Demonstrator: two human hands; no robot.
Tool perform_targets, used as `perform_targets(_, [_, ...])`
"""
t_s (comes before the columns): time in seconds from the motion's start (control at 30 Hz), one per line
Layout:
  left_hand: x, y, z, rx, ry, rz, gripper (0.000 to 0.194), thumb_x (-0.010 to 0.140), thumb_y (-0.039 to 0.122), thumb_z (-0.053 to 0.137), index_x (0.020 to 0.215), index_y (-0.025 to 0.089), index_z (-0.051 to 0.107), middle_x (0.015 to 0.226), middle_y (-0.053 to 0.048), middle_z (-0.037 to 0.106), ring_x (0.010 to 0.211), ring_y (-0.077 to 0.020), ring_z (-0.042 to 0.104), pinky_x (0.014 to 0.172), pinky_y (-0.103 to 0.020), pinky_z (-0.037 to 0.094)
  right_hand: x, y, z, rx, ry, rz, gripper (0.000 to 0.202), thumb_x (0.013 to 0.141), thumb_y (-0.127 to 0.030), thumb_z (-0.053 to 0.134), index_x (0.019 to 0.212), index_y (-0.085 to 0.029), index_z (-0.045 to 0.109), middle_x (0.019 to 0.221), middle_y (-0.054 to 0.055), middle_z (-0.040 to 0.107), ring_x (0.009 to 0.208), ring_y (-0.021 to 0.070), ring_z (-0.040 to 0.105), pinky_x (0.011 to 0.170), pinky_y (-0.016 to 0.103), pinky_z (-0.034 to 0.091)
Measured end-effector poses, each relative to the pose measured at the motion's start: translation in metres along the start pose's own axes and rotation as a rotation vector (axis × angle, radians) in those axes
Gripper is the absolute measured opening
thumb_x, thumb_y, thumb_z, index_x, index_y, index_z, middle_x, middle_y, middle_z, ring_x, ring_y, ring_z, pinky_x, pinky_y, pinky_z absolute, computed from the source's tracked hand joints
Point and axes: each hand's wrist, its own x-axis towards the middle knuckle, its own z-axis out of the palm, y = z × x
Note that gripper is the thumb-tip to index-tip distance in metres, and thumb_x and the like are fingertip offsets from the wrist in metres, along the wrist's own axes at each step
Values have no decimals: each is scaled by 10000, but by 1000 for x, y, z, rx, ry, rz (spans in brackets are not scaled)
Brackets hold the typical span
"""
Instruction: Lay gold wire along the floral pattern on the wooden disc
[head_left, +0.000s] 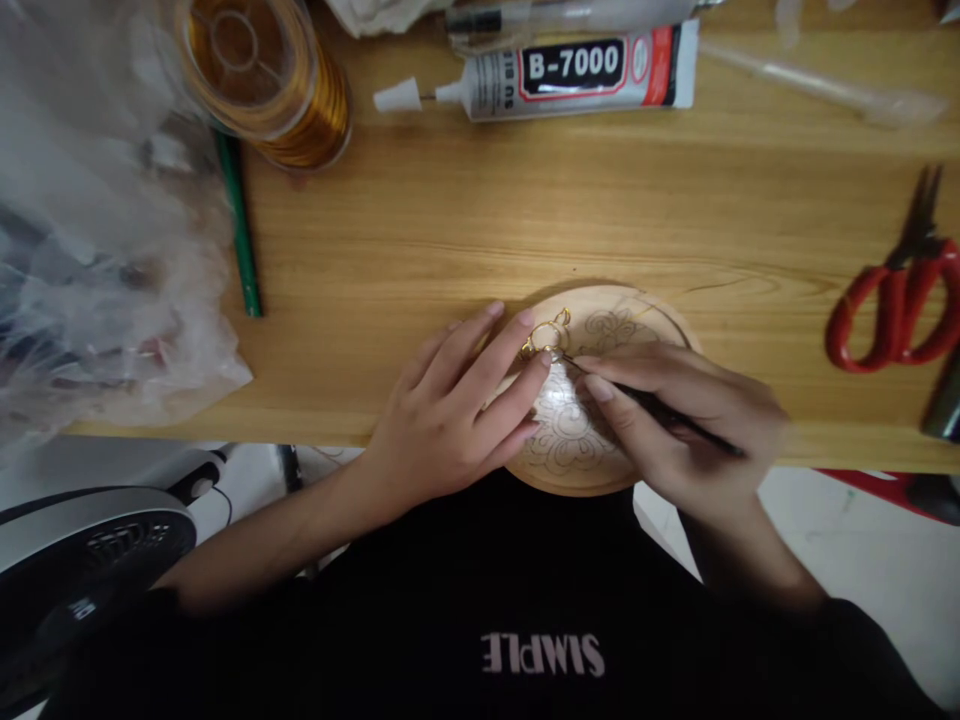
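Because the gold wire ornament is so slight, I spread my left hand with its fingers apart over the side of the round wooden board, fingertips close about the wire, apparently to steady both on the counter. My right hand has its grip clamped pen-fashion on a slim dark tool, seemingly for fine control, its tip just beside the ornament, between my hands. The B-7000 glue tube and red-handled pliers lie well apart, likely leaving my wrists room.
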Motion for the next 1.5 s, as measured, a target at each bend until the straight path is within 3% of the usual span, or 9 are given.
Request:
perform_targets(0.33, [-1, 0, 1, -17, 9, -20, 392, 965, 356, 577, 1281, 125, 585, 1409, -175, 579, 1339, -342, 540, 1066, -446, 481, 3, -5, -3, 0, -34, 49, 297, 827, -79, 711, 1060, -261, 742, 912, -4, 764, 810, 152, 724, 731, 297, 593])
perform_targets(0.63, [-2, 1, 1, -51, 2, -35, 391, 960, 358, 590, 1283, 138, 590, 1431, -170, 567, 1357, -352, 522, 1073, -461, 473, 3, -6, -1, 4, 0, 96, 219, 846, -115, 711, 998, -268, 749, 907, -3, 772, 803, 163, 729, 676, 315, 601])
perform_targets(0.8, [-2, -2, 0, -135, 8, -53, 416, 986, 367, 541, 1311, 110, 564, 1413, -177, 580, 1351, -329, 525, 1091, -463, 475, 0, 0, -1, 38, 4, 46, 280, 824, -94, 727, 1030, -282, 750, 895, -8, 773, 796, 169, 728, 648, 323, 593])
perform_targets(0.93, [-1, -2, -1, -80, 11, -28, 426, 983, 361, 549, 1311, 89, 566, 1393, -180, 593, 1317, -343, 553, 1058, -460, 501, 1, 1, -2, 42, -28, 6, 272, 829, -76, 714, 1029, -257, 747, 891, 5, 771, 794, 158, 726, 672, 313, 597])
perform_targets(1.1, [-1, -1, 0, -114, -11, -69, 447, 994, 389, 530, 1361, 135, 536, 1426, -163, 566, 1359, -332, 513, 1093, -477, 469, 2, 0, -3, 20, -33, -7, 248, 841, -96, 706, 1016, -270, 738, 867, -1, 767, 749, 147, 717, 632, 301, 590])
perform_targets(1.27, [6, -8, -13, -177, -50, -77, 431, 979, 352, 564, 1345, 127, 534, 1401, -182, 564, 1348, -323, 521, 1091, -480, 480, 0, -1, -2, 17, -34, -53, 232, 843, -96, 700, 1024, -238, 731, 868, 16, 765, 741, 148, 716, 635, 299, 591])
perform_targets(1.37, [13, -22, -21, -121, -80, 9, 414, 973, 357, 573, 1346, 179, 535, 1421, -160, 557, 1357, -327, 515, 1080, -500, 485, -2, -3, -3, -6, -37, -53, 242, 850, -88, 690, 1050, -220, 727, 900, 38, 765, 772, 153, 721, 665, 300, 603])
perform_targets(1.5, [23, -44, -24, -47, -116, 267, 402, 973, 419, 575, 1304, 191, 583, 1395, -160, 583, 1317, -343, 555, 1033, -482, 516, -7, -5, -3, -41, 10, -61, 282, 839, -79, 694, 1074, -232, 722, 925, 40, 767, 789, 161, 725, 676, 299, 608])
